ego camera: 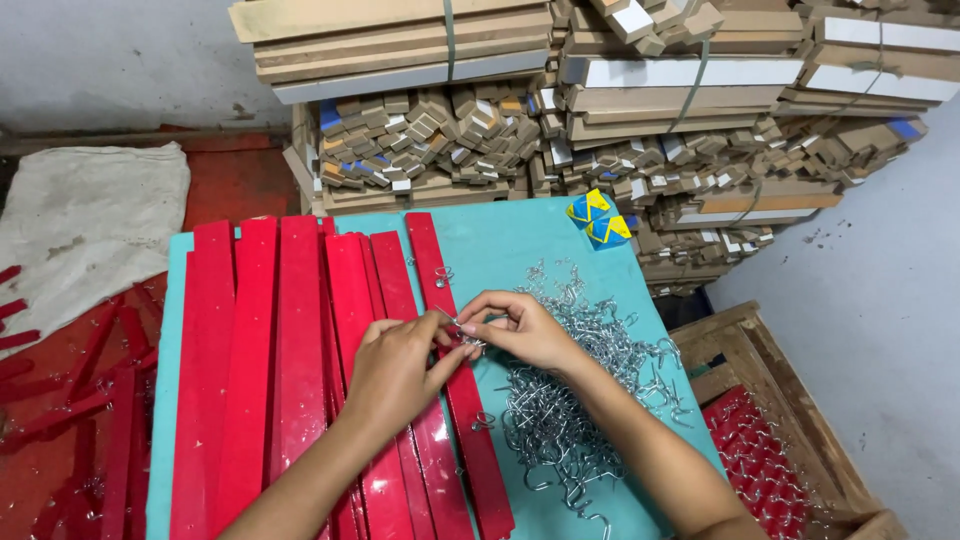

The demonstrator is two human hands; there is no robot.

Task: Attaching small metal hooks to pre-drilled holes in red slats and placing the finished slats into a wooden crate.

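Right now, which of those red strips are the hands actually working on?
The rightmost red strip, next to the pile of metal hooks. The left hand and right hand meet over it; the other strips lie untouched further left.

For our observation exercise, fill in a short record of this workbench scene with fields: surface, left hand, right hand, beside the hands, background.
surface: teal table
left hand: left hand pinching a small metal hook over a red strip
right hand: right hand pinching the same hook
beside the hands: pile of metal hooks on the right, more red strips on the left
background: bundled wooden slats; wooden crate at the right
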